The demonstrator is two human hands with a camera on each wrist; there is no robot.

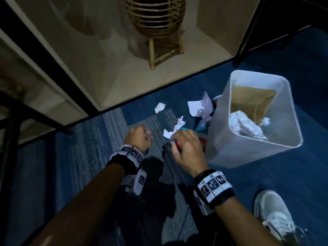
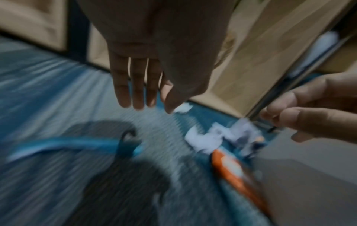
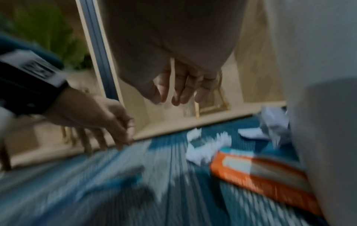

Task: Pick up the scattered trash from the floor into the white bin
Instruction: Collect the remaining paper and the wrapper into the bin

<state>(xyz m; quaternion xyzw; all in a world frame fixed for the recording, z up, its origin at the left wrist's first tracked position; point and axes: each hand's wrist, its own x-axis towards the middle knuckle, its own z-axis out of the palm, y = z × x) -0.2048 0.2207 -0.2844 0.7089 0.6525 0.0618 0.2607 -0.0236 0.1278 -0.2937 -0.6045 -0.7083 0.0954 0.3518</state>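
Observation:
The white bin (image 1: 221, 139) stands on the blue carpet at right, holding a brown paper bag and crumpled white paper. Beside its left wall lie crumpled paper pieces (image 1: 179, 125), a small wad (image 1: 159, 107), a larger sheet (image 1: 200, 107) and an orange packet (image 3: 260, 172). My right hand (image 1: 182, 137) hovers over the packet's end with fingers hanging loose and empty (image 3: 177, 99). My left hand (image 1: 142, 134) is a little to its left above the rug, its fingers straight and holding nothing (image 2: 144, 105). The orange packet (image 2: 237, 175) and paper (image 2: 204, 140) look blurred.
A pale wooden shelf unit (image 1: 124, 82) with a rattan stand (image 1: 154, 23) runs along the far side. A blurred blue strap (image 2: 77, 145) lies on the striped rug (image 1: 99, 139). My white shoe (image 1: 273, 215) is at bottom right, with dark shadow below the hands.

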